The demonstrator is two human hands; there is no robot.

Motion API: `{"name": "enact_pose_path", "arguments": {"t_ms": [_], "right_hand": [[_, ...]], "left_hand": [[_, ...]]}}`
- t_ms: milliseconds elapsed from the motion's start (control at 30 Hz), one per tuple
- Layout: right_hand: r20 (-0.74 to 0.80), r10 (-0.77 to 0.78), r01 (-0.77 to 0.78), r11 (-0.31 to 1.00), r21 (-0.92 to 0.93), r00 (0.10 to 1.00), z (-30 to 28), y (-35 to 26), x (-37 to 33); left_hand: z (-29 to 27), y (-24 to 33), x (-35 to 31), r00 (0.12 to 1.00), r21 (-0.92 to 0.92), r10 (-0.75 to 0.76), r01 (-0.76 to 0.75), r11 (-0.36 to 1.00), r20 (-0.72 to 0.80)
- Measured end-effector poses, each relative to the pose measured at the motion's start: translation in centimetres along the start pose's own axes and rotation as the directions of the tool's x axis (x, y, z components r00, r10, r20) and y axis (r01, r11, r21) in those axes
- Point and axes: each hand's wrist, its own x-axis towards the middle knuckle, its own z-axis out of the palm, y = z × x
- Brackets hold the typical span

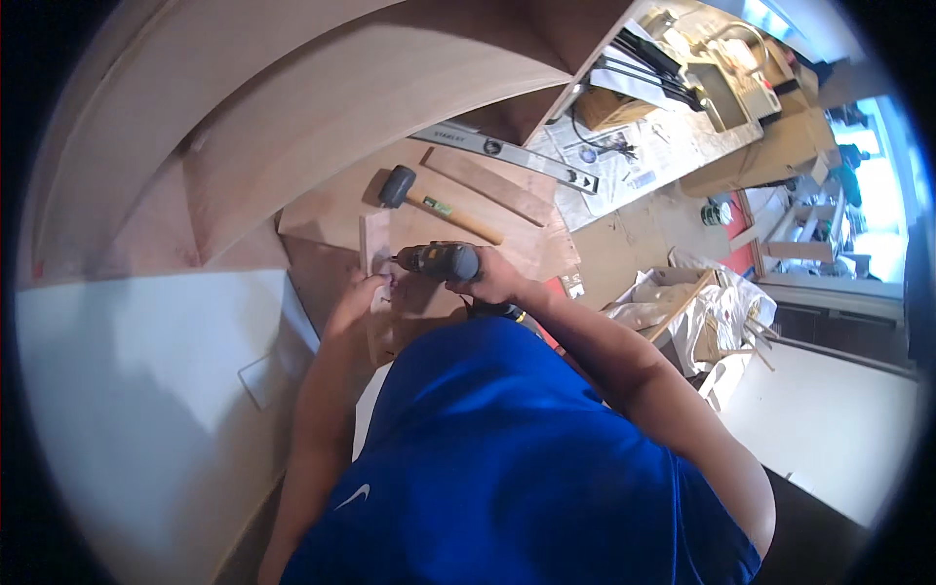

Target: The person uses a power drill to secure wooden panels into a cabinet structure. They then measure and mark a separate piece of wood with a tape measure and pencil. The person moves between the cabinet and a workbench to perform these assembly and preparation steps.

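Note:
In my right hand [495,277] is a black and yellow cordless drill [444,261], its fingers wrapped round the grip. The drill lies level, its nose pointing left at a narrow wooden strip [373,234]. Whether the tip is in the wood is too small to tell. My left hand [363,295] grips the strip from its left side, just below the drill's tip. The strip runs away from my body, its near end close to my shirt. Just beyond the drill, a rubber mallet [398,185] with a black head and wooden handle rests on a wooden board [331,200].
Past the mallet lie a flat wooden piece [485,185] and a spirit level [526,162]. A curved wooden structure [390,97] rises at the upper left. A white panel [146,370] stands left. Rightward are a box of scraps [682,312] and a newspaper-covered counter [624,166] with a sink [717,93].

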Motion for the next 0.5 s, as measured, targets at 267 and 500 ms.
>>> {"name": "enact_pose_path", "arguments": {"t_ms": [267, 500], "right_hand": [[-0.106, -0.054, 0.045, 0.995, -0.092, 0.993, -4.7, -7.1, -0.9], [0.022, -0.561, 0.386, 0.540, -0.748, 0.828, -9.6, -19.8, 5.8]], "left_hand": [[-2.8, -1.2, -1.1, 0.937, 0.023, -0.005, 0.014, 1.000, -0.350], [-1.9, -2.6, -4.9, 0.956, -0.209, -0.023, -0.040, 0.977, -0.293]]}}
